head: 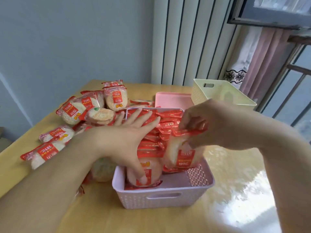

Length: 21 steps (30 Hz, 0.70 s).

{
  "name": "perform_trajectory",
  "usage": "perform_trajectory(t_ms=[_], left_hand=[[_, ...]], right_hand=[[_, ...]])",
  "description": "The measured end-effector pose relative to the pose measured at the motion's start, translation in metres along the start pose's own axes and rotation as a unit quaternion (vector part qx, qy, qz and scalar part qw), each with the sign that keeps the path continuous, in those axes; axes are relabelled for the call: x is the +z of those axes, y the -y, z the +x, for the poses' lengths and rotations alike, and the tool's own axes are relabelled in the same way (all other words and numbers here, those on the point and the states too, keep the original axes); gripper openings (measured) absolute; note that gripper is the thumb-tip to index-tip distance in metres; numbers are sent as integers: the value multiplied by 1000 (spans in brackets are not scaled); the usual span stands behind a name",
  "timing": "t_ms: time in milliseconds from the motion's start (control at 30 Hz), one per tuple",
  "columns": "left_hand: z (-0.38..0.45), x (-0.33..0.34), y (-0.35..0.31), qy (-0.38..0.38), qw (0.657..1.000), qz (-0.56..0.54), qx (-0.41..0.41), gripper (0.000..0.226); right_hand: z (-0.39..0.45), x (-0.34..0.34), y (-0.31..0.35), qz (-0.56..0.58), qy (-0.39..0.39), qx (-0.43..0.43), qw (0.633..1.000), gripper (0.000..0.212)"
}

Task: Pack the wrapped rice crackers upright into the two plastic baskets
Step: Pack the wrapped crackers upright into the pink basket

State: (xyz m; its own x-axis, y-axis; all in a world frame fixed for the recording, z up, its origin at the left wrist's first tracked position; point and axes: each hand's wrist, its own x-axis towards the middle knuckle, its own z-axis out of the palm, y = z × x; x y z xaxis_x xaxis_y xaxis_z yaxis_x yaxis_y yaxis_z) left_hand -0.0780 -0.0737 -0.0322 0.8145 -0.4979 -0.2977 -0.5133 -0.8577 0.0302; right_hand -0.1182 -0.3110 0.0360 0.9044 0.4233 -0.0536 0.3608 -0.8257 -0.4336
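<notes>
A lilac plastic basket (161,196) stands on the wooden table in front of me, holding two rows of red-and-white wrapped rice crackers standing upright. My left hand (127,137) lies flat with straight fingers over the top of the left row, its thumb down against the nearest pack (148,175). My right hand (207,121) pinches the red top edge of the front pack (181,153) of the right row. A cream basket (217,93) stands empty at the back right.
Several loose wrapped crackers (74,111) lie piled on the table to the left, some under my left forearm. A pink lid or tray (170,99) lies between the two baskets. A window and curtain are at the right.
</notes>
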Motion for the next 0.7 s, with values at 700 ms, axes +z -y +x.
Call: perform_trajectory(t_ms=[700], left_hand=[[2,1,-11,2,1000,-14,-21,149]], right_hand=[[10,52,16,-264,-15,3,964,34]])
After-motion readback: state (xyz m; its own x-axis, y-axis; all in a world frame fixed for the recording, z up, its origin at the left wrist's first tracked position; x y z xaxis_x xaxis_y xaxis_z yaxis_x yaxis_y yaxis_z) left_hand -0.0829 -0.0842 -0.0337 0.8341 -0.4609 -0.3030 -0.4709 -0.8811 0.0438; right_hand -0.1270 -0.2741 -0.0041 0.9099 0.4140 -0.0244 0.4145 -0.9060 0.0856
